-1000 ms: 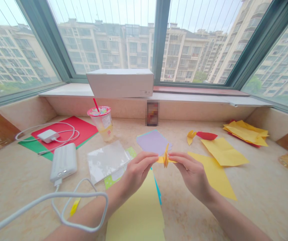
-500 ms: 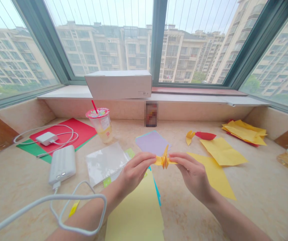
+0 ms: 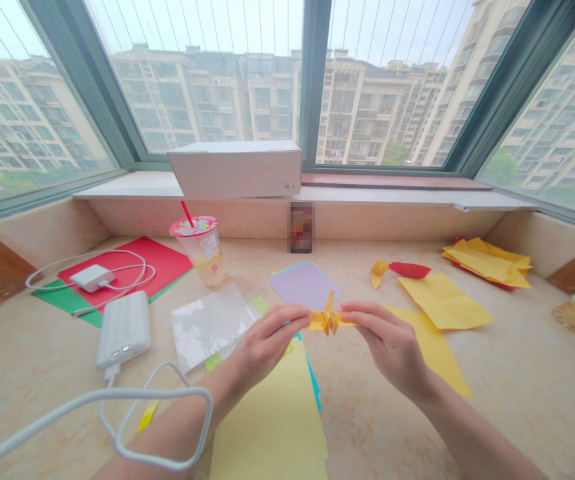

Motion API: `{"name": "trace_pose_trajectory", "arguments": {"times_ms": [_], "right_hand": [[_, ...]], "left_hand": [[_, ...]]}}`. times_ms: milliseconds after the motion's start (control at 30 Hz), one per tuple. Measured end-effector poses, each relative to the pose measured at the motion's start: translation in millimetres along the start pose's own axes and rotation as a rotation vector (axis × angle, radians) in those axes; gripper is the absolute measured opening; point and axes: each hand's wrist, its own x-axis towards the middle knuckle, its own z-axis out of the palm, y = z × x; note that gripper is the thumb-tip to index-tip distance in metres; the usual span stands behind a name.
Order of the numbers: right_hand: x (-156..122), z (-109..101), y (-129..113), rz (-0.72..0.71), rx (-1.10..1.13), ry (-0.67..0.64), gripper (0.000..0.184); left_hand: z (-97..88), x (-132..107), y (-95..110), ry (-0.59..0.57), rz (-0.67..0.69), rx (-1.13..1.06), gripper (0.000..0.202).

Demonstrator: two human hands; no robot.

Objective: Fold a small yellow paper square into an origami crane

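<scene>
A yellow folded-paper crane (image 3: 329, 320) is stretched between my two hands, a narrow point sticking up from its pleated middle. My left hand (image 3: 273, 333) pinches its left wing and my right hand (image 3: 388, 337) pinches its right wing, thumbs underneath and largely hidden. Behind the crane lies a lilac paper square (image 3: 305, 283). Pale yellow sheets (image 3: 270, 420) with a blue edge showing lie below my left hand. To the right of my right hand are yellow paper squares (image 3: 445, 301) and a small yellow-and-red folded piece (image 3: 408, 269).
A lidded drink cup (image 3: 202, 250) with a straw stands back left. A white power bank (image 3: 123, 330) with a looping cable (image 3: 87, 398) lies at left, near a clear plastic packet (image 3: 210, 323). A yellow paper pile (image 3: 490, 261) sits far right; a white box (image 3: 235, 172) rests on the sill.
My right hand has shifted slightly outward to the right, and the crane's wings and pleated middle are spread a little wider. Both hands keep their pinch.
</scene>
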Motion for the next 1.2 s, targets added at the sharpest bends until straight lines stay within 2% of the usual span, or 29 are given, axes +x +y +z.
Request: {"name": "trace_pose_trajectory", "arguments": {"times_ms": [167, 333, 667, 1200], "right_hand": [[3.6, -1.6, -1.1, -0.034, 0.03, -0.067, 0.026], [6.1, 0.7, -3.0, -0.075, 0.078, -0.133, 0.025], [3.9, -2.3, -0.9, -0.074, 0.039, -0.021, 0.021], [5.5, -3.6, 0.1, -0.003, 0.105, -0.039, 0.016]], "left_hand": [[0.6, -0.8, 1.1, 0.019, -0.021, 0.034, 0.046], [2.3, 3.7, 6.8, 0.048, -0.087, 0.017, 0.035], [1.5, 5.3, 5.8, 0.021, -0.076, -0.01, 0.035], [-0.2, 5.2, 5.3, 0.034, -0.06, -0.023, 0.035]]}}
